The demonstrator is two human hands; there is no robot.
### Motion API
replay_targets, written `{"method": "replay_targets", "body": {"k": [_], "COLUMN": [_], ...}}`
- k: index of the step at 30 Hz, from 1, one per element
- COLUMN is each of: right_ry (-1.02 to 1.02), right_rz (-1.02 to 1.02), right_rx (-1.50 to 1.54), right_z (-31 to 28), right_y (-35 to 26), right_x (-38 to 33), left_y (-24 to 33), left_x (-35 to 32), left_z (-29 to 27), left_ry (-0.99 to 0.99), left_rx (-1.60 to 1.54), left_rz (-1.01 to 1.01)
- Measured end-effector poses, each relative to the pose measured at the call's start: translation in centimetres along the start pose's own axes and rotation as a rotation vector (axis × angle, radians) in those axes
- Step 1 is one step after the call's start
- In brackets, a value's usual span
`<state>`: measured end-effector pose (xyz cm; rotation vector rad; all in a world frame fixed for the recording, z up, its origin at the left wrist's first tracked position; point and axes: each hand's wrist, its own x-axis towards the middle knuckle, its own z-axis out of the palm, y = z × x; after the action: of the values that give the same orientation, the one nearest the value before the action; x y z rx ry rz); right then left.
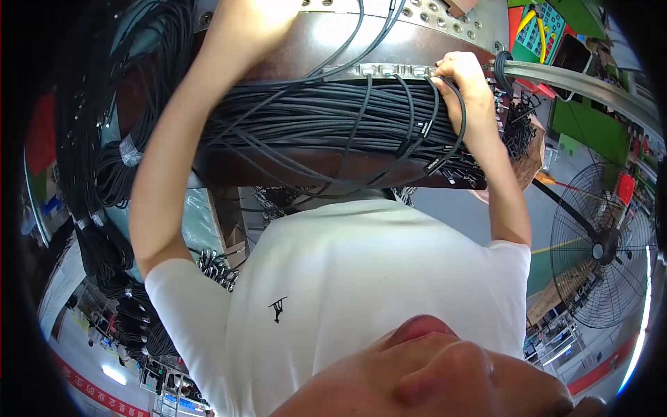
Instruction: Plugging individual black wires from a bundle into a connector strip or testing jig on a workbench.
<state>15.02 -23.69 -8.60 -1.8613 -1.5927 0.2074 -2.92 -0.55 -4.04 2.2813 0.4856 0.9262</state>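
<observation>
At the right end of a metal strip with slots (375, 70), my right hand (467, 83) is closed, thumb and fingers pinching the end of a black cable (461, 132). Several other black cables run from the strip's slots down over a thick bundle of black cables (299, 115) on the dark brown bench (229, 170). My left hand (260, 21) reaches to the far edge of the view, near a metal plate with round holes (431, 17). Glare washes it out and its fingers lie beyond the frame, so what it holds is hidden.
Hanks of black cable (83, 139) hang at the left, tied with a clear band (130, 150). A metal rail (583, 76) runs off to the right. Yellow-handled pliers (533, 31) lie at the far right. A large black fan (599, 247) stands at the right.
</observation>
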Motion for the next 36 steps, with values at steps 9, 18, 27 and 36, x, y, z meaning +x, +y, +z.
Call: {"method": "replay_targets", "body": {"k": [9,18,27,36], "right_ry": [-0.417,0.287,-0.034,0.088], "right_rz": [0.305,-0.322,0.176,-0.268], "right_rx": [-0.165,0.007,0.281,-0.190], "right_z": [-3.8,-1.0,0.0,-0.1], "right_y": [9.5,4.6,0.3,0.4], "right_x": [13.2,14.2,11.7,5.9], "left_y": [0.4,0.7,3.4,-1.5], "left_x": [4.6,1.9,-5.3,-6.7], "left_z": [9.0,5.6,-4.2,-16.3], "left_ry": [-0.424,-0.406,-0.253,-0.231], "left_rx": [-1.319,-1.510,-1.383,-0.244], "left_rz": [0.077,-0.896,-1.030,-0.999]}}
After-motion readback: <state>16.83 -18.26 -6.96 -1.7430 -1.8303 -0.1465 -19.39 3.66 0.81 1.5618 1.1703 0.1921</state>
